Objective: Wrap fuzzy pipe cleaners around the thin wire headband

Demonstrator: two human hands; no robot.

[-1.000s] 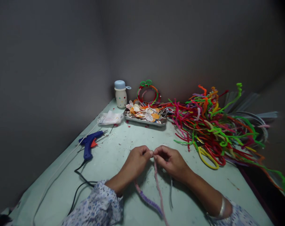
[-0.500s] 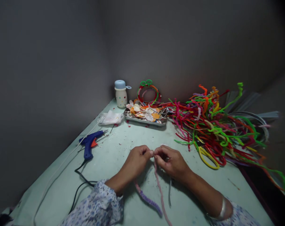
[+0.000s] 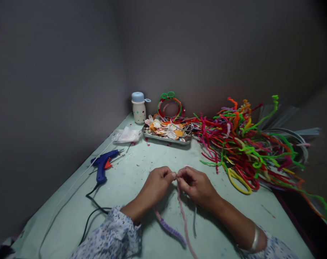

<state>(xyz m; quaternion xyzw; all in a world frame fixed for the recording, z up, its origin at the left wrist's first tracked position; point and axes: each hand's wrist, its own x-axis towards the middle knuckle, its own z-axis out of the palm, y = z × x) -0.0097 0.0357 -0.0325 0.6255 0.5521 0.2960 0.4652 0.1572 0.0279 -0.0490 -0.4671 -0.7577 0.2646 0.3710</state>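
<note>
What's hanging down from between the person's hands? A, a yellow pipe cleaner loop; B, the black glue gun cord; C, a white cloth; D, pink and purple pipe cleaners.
D. A pink pipe cleaner runs down from between the left hand and right hand, with a purple length beside it.
</note>
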